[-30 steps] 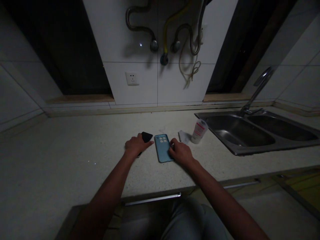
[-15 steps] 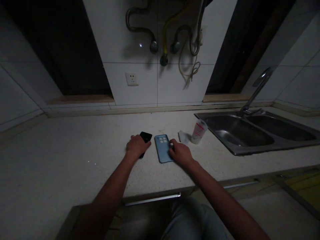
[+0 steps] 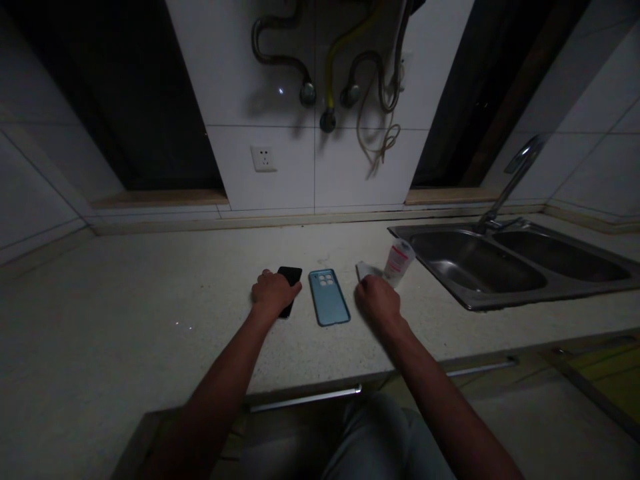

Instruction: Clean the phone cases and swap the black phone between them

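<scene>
My left hand point(image 3: 273, 292) is wrapped over a black phone point(image 3: 290, 273) lying on the countertop, its fingers along one side and the thumb along the other. To the right of the phone lies a blue phone case point(image 3: 331, 308) with camera cut-outs at its upper end; neither hand touches it. My right hand point(image 3: 379, 300) rests on the counter right of the case with its fingers curled in. Just beyond its knuckles lies a small pale, crumpled-looking piece point(image 3: 369, 268), partly hidden by the hand. What the right fingers hold, if anything, is hidden.
A clear plastic cup with red print point(image 3: 399, 260) stands tilted just beyond my right hand. Farther right is a double steel sink point(image 3: 467, 307) with a tap point(image 3: 517, 170). Pipes and a socket point(image 3: 263, 159) are on the tiled wall behind the countertop point(image 3: 150, 300).
My right hand has left the phone case's right edge and moved right, toward the pale piece and the cup. The case is now fully visible. My left hand stays on the phone, which has shifted slightly.
</scene>
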The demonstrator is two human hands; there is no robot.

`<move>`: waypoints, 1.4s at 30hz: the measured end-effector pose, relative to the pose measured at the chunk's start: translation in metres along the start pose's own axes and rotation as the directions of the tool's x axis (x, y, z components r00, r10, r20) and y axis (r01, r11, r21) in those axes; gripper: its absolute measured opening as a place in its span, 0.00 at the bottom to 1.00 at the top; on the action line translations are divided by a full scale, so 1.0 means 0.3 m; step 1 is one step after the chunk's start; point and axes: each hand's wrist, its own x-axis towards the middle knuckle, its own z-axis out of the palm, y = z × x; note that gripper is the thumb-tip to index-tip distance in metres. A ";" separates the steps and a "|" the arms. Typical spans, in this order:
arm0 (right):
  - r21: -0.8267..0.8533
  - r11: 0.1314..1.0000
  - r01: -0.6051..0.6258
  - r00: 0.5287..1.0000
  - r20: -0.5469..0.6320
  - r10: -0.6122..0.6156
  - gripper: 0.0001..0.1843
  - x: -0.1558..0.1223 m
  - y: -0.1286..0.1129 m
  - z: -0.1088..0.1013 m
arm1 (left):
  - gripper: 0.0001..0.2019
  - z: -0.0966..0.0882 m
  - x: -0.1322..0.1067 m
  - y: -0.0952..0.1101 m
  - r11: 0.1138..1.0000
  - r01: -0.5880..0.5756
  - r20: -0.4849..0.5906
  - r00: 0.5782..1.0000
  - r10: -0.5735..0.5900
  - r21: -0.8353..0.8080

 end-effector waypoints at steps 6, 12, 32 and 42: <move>0.175 0.979 0.104 0.986 -0.150 -0.078 0.17 0.012 0.018 0.000 | 0.35 -0.025 -0.014 0.006 0.996 -0.082 -0.225 0.971 0.075 -0.025; 0.147 0.986 0.079 0.986 -0.156 -0.056 0.16 0.017 0.026 0.012 | 0.23 -0.012 -0.020 0.035 0.927 -0.363 -0.345 0.885 0.312 -0.096; 0.447 0.856 0.259 0.965 -0.165 -0.206 0.14 0.049 0.005 0.036 | 0.14 0.048 -0.077 0.103 0.542 -0.760 -0.361 0.649 0.670 -0.360; 0.956 0.285 0.062 0.977 0.000 -0.214 0.24 0.018 -0.040 0.029 | 0.38 0.087 -0.108 0.145 0.409 -0.602 -0.358 0.769 0.530 -0.686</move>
